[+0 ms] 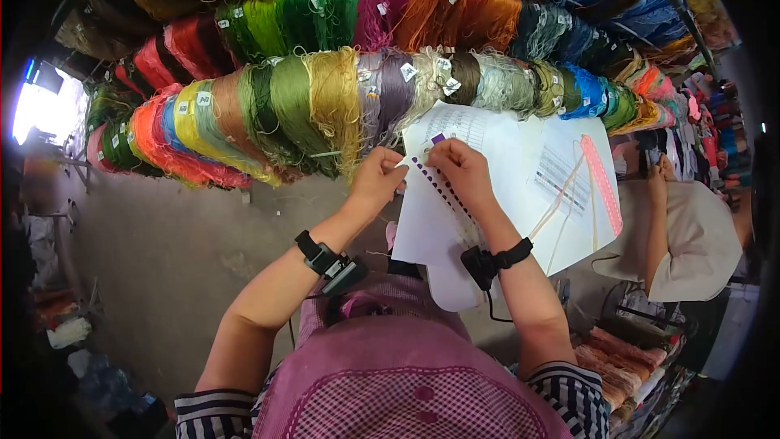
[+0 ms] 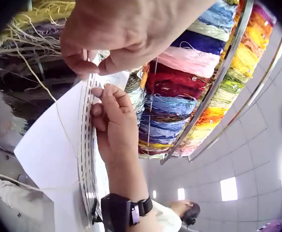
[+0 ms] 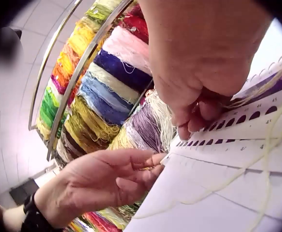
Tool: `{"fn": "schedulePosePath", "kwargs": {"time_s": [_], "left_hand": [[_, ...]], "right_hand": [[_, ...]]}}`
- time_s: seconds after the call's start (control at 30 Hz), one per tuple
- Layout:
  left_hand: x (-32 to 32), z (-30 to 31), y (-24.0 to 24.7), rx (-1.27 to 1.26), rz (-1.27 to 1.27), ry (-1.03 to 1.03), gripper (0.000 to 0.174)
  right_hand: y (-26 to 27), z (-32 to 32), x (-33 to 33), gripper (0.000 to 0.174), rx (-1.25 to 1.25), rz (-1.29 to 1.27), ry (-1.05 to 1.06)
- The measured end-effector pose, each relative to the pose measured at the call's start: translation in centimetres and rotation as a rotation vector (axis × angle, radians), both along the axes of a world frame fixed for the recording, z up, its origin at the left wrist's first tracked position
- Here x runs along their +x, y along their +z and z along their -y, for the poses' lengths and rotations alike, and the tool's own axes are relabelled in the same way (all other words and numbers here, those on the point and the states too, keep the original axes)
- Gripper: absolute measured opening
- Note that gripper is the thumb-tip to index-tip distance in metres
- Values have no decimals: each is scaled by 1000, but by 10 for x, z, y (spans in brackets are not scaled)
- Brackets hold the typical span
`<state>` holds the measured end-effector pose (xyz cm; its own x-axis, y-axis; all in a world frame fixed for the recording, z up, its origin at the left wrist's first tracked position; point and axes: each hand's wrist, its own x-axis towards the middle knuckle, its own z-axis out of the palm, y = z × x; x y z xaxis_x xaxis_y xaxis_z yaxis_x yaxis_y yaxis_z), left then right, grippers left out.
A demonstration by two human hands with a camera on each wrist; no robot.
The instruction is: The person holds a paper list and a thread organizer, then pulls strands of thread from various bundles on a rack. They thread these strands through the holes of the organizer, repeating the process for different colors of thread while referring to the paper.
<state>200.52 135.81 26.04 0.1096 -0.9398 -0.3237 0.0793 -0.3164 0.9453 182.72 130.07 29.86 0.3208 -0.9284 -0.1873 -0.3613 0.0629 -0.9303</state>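
A white card (image 1: 443, 195) with rows of dark, half-oval holes is held up before the thread rack. Small printed numbers run beside the holes in the right wrist view. My left hand (image 1: 379, 182) pinches the card's upper left corner between thumb and fingers. At the holed rows, the curled fingers of my right hand (image 1: 461, 169) pinch pale thread (image 3: 264, 92), whose strands trail back over the card. The ends of the right fingers are partly hidden against the card. Printed white sheets (image 1: 508, 146) spread out to the right of the card.
Skeins of coloured thread (image 1: 292, 102) with small white tags hang in rows on the rack ahead. A pink dotted strip (image 1: 601, 183) edges the sheets at right. Another person's arm (image 1: 656, 219) reaches in at far right. More skeins (image 1: 617, 366) lie low at right.
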Motion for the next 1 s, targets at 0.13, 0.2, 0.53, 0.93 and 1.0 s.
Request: {"fn": "schedulePosePath", "kwargs": {"time_s": [0.13, 0.2, 0.53, 0.93, 1.0], "left_hand": [[7, 0, 0, 129, -179, -33, 16], [8, -1, -2, 127, -198, -17, 15], [16, -2, 4, 84, -189, -101, 16], [4, -5, -5, -304, 307, 35, 18], [5, -4, -4, -298, 278, 34, 16]], "right_hand": [[-4, -13, 4, 11, -37, -24, -32], [-7, -15, 3, 11, -36, -31, -29], [-7, -19, 8, 13, -204, -142, -12], [-12, -22, 8, 10, -278, -153, 14], [-8, -27, 8, 12, -316, -199, 57]]}}
